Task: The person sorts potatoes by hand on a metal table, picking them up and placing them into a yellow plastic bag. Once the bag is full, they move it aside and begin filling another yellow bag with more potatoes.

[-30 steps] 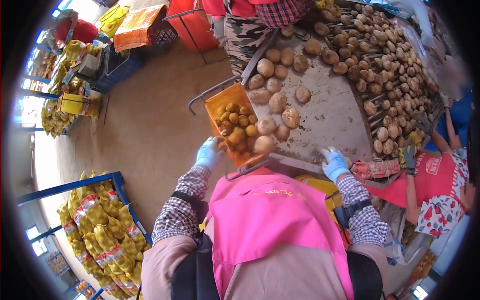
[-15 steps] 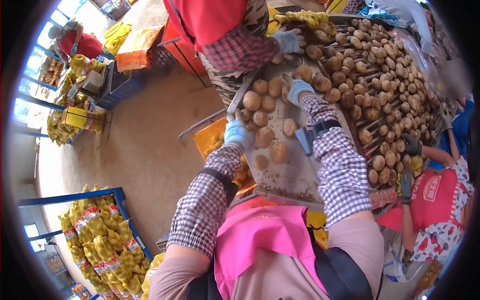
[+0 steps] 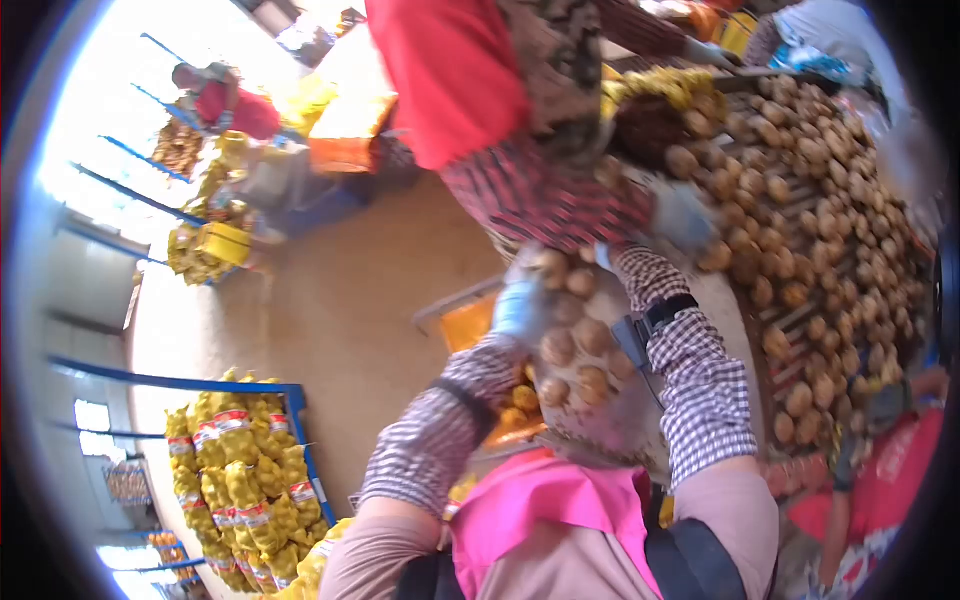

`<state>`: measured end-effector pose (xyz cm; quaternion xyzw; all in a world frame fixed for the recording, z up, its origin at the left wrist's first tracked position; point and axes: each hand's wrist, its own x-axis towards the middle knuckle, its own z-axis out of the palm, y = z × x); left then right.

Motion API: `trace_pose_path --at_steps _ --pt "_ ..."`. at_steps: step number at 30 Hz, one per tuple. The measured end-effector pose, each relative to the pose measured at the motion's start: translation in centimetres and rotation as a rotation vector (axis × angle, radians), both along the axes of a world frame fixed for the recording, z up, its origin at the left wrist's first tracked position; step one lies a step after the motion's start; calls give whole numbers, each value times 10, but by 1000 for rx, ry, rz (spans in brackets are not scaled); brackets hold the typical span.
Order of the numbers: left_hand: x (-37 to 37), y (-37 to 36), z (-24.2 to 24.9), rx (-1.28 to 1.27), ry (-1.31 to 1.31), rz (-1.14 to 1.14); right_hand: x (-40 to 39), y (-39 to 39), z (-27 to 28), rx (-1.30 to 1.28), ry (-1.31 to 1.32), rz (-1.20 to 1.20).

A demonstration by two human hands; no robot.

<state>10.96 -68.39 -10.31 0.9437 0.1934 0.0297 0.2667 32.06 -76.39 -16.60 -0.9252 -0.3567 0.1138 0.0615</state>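
My left hand [image 3: 522, 298], in a light blue glove, is at the left edge of the metal tray [image 3: 625, 425], beside several brown potatoes [image 3: 558, 346]. Motion blurs its fingers, so what it holds cannot be made out. My right hand [image 3: 604, 256] reaches to the far part of the tray and is mostly hidden behind a co-worker's plaid sleeve [image 3: 560, 200]. The co-worker's gloved hand [image 3: 685, 218] is to the right of it, near the potatoes at the tray's far right edge.
A wide roller bed of potatoes [image 3: 830, 230] lies to the right. An orange bag [image 3: 470, 322] hangs at the tray's left side. Yellow net sacks [image 3: 240, 480] stand in a blue rack at lower left. Another person in red [image 3: 890, 465] is at lower right.
The view has shifted, with the scene lower and further right. The co-worker's arm has come across the tray in front of my right hand. Fewer potatoes show on the tray.
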Motion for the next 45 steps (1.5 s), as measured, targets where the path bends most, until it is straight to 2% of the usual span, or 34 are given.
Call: trace_pose_path --at_steps 1,3,5,7,8,9,11,12,14,15,17,19,20,21,22,23,24,25,26,27,29,31,33,35,36,37,38,39,40,41,42,43,44,45 --pt "21 -3 16 107 -32 -65 7 10 -7 -3 11 -12" --pt "52 16 -33 -66 -80 70 9 17 -22 0 41 -25" --pt "54 16 -8 -1 239 49 -8 1 -44 127 14 -20" --pt "28 15 -48 75 -62 40 -42 -21 -68 382 -46 45" --pt "8 11 -52 157 8 -25 -65 -33 -37 -126 34 351" --pt "-12 9 -52 241 82 -98 -90 -29 2 -133 364 219" --pt "-52 -1 -21 57 98 -56 -131 -55 30 -149 268 565" --pt "-71 2 -24 48 51 -55 -138 -67 32 -142 264 547" --pt "-103 9 -30 -3 22 -10 -135 -101 27 247 249 283" --pt "-118 12 -32 -43 42 36 -122 -123 13 242 241 263" --pt "-146 19 -33 -105 127 129 -103 -163 -31 263 240 -445" --pt "-163 21 -26 -86 103 141 -136 -170 -44 -77 239 -84" --pt "-167 26 -33 -58 54 114 -161 -157 -7 -78 297 -47" --pt "-170 28 -42 -38 7 84 -180 -153 -4 -37 289 -46" --pt "-169 27 -37 -101 -23 50 -193 -148 -3 52 354 -111" --pt "-164 25 -26 -166 -38 13 -201 -147 -9 159 280 -135" --pt "-158 19 -15 -214 -48 -50 -208 -144 -1 267 292 -305" --pt "-148 10 -6 -262 -59 -114 -199 -150 -27 487 622 -489" --pt "-139 -2 -5 -365 -3 -152 -213 -150 26 906 880 -658" --pt "-131 -18 -6 -464 59 -185 -214 -159 19 1315 1042 -644" --pt "-117 -49 -10 -1139 187 -307 -236 -162 72 1596 1033 -769" --pt "-112 -85 19 -1526 355 -319 -250 -172 77 1703 999 -790" --pt "-111 -111 17 -1783 335 -413 -265 -182 84 1806 976 -770" --pt "-113 -120 -5 -1998 449 -236 -282 -195 90 1809 1031 -779" --pt "-113 -123 -3 -1872 434 -215 -288 -210 83 1677 929 -733" --pt "-113 -118 -11 -1759 470 -141 -280 -240 41 1403 676 -676" --pt "-111 -115 -10 -1548 445 -220 -267 -267 4 1121 437 -614" --pt "-109 -111 -8 -1337 410 -289 -268 -276 75 387 263 -855" --pt "-108 -104 -14 -1212 358 -339 -257 -305 53 173 60 -834" --pt "-105 -94 -31 -1085 301 -384 -259 -325 51 -171 -60 -770" --pt "-96 -81 -81 -719 -14 -526 -263 -329 56 -478 39 -680" --pt "-90 -80 -76 -709 -29 -525 -269 -326 49 -528 202 -670" --pt "-84 -80 -70 -399 25 -610 -277 -324 25 -609 71 -580" --pt "-78 -78 -62 -84 77 -661 -275 -315 22 -522 165 -595"
